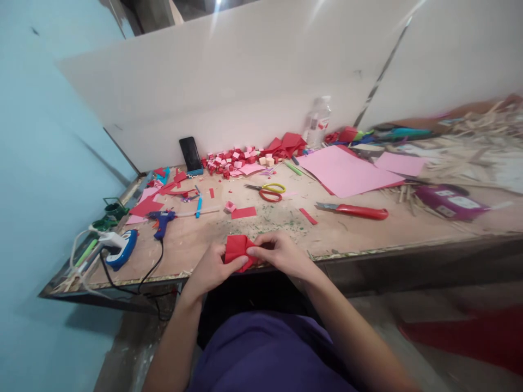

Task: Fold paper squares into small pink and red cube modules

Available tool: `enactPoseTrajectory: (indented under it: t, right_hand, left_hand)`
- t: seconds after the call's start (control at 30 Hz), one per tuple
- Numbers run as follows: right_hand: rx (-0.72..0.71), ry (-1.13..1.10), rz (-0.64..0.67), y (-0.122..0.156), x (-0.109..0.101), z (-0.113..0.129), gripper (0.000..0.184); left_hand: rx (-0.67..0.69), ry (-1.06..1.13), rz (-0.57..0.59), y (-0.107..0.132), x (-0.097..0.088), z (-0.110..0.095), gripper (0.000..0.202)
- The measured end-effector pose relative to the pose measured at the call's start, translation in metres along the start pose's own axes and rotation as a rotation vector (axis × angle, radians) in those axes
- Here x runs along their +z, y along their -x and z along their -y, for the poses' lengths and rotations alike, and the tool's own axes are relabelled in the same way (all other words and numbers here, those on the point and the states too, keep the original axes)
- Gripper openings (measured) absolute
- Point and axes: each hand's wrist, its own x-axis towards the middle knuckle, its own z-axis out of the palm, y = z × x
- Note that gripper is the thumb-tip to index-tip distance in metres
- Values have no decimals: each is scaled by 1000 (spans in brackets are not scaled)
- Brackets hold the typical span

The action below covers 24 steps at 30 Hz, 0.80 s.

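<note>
Between my two hands, at the table's front edge, is a folded piece of red paper [237,246] with visible creases. My left hand [214,268] grips its left side, the thumb lying across the lower part. On the right side, my right hand [278,253] pinches the paper between thumb and fingers. Just beyond the hands lie a red paper strip [244,213], a small pink paper cube [230,207] and a narrow red strip [308,216]. Scissors [269,190] with yellow and red handles rest farther back.
A red-handled knife [355,210] lies to the right, near large pink sheets [347,171]. At left are a blue glue gun [162,223] and a power strip [122,250] with cords. Against the back board stand a phone [190,154], piled paper cubes [235,161] and a bottle [318,122].
</note>
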Motion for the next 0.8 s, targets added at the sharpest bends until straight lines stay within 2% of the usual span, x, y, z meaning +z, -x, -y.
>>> enactPoseTrajectory:
  t: [0.43,0.63,0.8]
  right_hand:
    - [-20,-23,70,1,-2,2,27]
    - [-40,-9,13,2,-1,2,28]
    - [-46,-7,17,2,-1,4,28]
  left_hand:
    - [11,91,-68,0,-1,7,34]
    - [22,94,-81,0,1,7,33]
    - [11,69,-51,1,1,6,34]
